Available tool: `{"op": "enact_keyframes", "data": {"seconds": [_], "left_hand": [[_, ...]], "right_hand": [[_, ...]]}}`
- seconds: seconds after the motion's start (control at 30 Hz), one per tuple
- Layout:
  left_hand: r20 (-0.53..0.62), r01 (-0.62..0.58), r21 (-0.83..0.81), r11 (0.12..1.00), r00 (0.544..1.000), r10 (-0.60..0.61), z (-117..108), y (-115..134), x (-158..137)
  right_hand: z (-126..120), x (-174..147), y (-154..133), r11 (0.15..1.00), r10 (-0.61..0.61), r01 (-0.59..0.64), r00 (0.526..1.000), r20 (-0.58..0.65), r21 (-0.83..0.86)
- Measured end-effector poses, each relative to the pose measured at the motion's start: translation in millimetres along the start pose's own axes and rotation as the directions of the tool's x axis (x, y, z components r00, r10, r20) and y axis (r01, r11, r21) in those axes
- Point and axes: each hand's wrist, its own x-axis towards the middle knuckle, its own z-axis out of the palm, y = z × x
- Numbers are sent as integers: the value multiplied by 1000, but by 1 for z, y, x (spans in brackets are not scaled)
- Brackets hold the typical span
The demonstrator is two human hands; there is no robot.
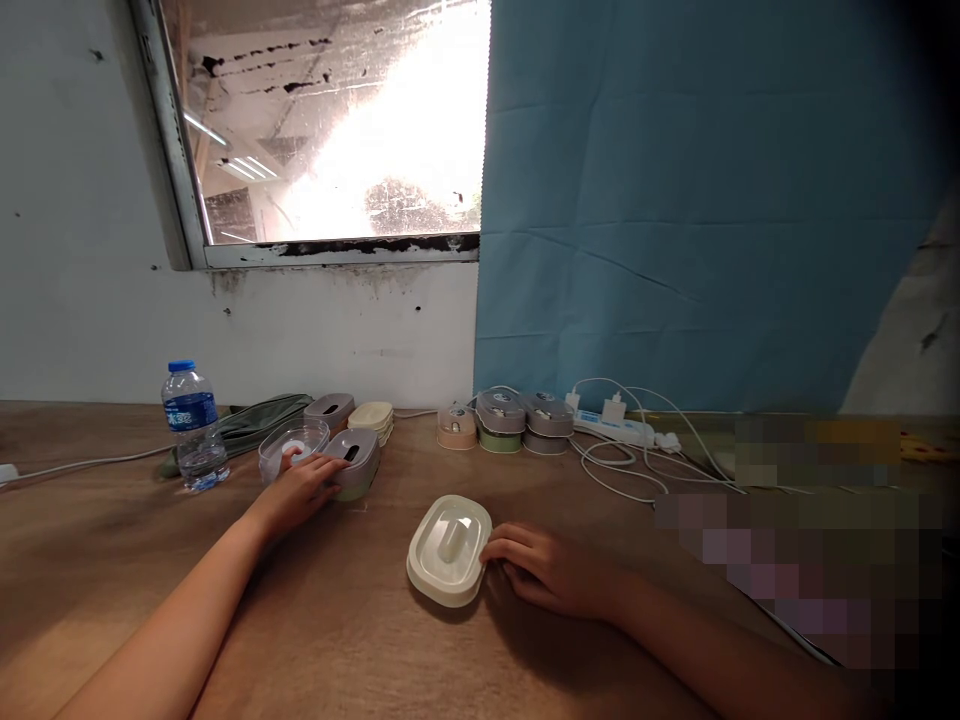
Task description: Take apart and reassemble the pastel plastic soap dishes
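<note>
A cream oval-cornered lid (448,545) with a raised bar in its middle lies in front of me, slightly tilted. The fingers of my right hand (547,570) pinch its right edge. Further off, my left hand (304,487) reaches out with its fingers spread. It touches the left side of a grey-topped box (357,452) that is green lower down and has a dark slot in its top. One left fingertip is at a clear plastic container (274,462); whether it touches is unclear.
Behind lie a grey slotted piece (330,408) and stacked cream pieces (371,418). Grey-lidded boxes (501,415) and a peach box (455,428) stand by the wall. A water bottle (193,430) is at left. A power strip (615,428) with looping white cables lies right.
</note>
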Motion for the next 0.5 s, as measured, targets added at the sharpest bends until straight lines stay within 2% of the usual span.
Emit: {"op": "enact_keyframes", "data": {"seconds": [0.5], "left_hand": [[17, 47, -6, 999, 999, -47, -2, -2, -2]], "right_hand": [[1, -1, 1, 1000, 4, -4, 1000, 3, -14]]}}
